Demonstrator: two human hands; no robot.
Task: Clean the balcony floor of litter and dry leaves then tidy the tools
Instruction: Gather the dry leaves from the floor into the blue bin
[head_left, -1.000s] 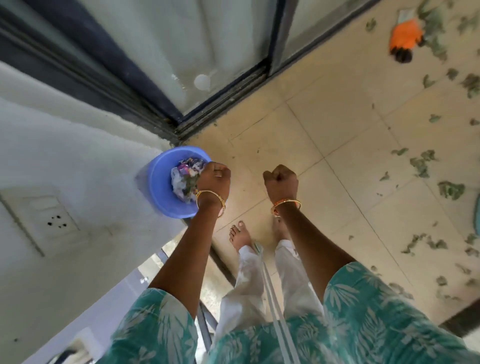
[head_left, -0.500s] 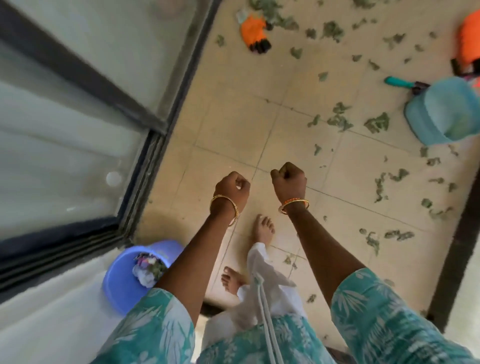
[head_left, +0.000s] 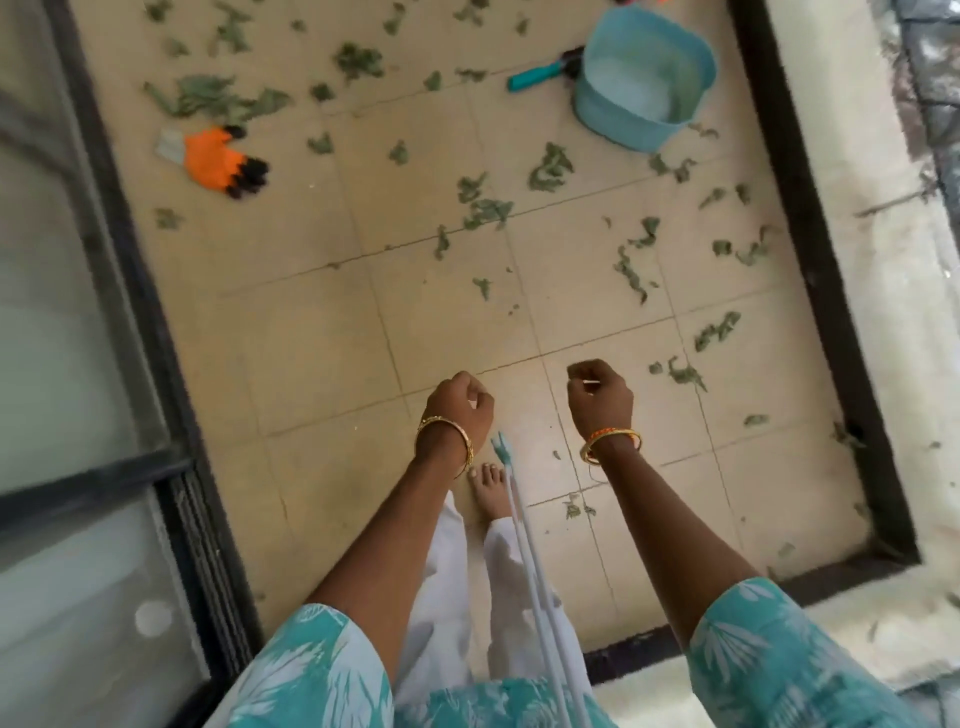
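Both arms are held out over the beige tiled balcony floor. The left hand is loosely curled and nothing is seen in it. The right hand is curled too, with a thin pale sliver visible at its fingers; whether something is pinched there cannot be told. A gold bangle is worn on each wrist, the right one joined by an orange band.

Dry green leaves are scattered across the far and right parts of the floor, with a larger clump at the far left. An orange work glove with black fingertips lies on the tiles at the far left, near the dark door frame. At the far right a light-blue plastic tub stands on the floor, and a teal-handled brush lies just beside it on its left.

A bare foot below white trousers is seen between the arms, beside pale hanging cords with a teal tip.
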